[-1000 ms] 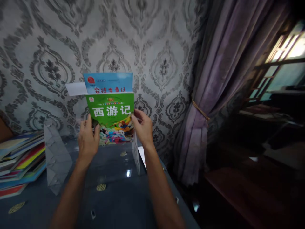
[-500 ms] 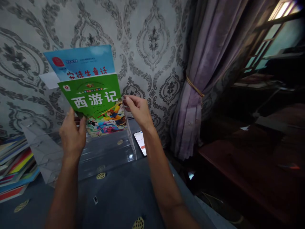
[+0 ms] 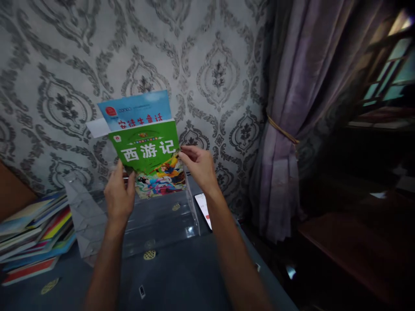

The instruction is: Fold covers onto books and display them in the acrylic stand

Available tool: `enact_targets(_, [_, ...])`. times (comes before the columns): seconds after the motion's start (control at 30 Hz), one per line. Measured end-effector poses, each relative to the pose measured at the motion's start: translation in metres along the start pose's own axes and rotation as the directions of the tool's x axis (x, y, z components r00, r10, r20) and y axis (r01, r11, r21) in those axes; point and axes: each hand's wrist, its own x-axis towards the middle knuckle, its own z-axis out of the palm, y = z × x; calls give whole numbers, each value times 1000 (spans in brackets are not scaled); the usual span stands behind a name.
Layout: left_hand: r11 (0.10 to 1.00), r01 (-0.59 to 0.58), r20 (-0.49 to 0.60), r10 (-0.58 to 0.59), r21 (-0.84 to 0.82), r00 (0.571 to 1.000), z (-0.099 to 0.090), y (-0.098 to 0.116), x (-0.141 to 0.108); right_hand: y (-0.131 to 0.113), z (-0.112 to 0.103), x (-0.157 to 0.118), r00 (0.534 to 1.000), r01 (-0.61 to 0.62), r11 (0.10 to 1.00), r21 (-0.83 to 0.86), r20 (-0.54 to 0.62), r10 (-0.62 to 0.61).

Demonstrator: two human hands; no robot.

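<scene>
A green book (image 3: 149, 151) with white characters and cartoon figures stands nearly upright above a clear plastic rack (image 3: 155, 224). My left hand (image 3: 119, 192) grips its lower left edge, thumb on the front cover. At the right edge, the fingers of my right hand (image 3: 197, 166) pinch the same book. Behind it rises a blue book (image 3: 139, 109) with red characters, its lower part hidden by the green one. A white sheet or page (image 3: 97, 128) sticks out to the left of the blue book.
Left of the rack lies a pile of books (image 3: 39, 235). A lit phone (image 3: 202, 209) rests on the dark patterned tablecloth (image 3: 181, 276), right of the rack. A tied purple curtain (image 3: 282, 129) hangs beside the patterned wall (image 3: 217, 73).
The view has shifted, so the books, rack and hands appear farther right and lower. Both hands keep their hold on the green book.
</scene>
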Motion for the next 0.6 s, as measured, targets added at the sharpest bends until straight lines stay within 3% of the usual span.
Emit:
enact_targets(0.23, [999, 35, 17, -35, 32, 999, 2, 4, -4, -9, 5, -5, 997, 31, 972, -234, -58, -46])
enact_targets(0.6, [996, 93, 59, -93, 6, 994, -8, 3, -3, -12, 1, -5, 998, 70, 964, -258, 22, -67])
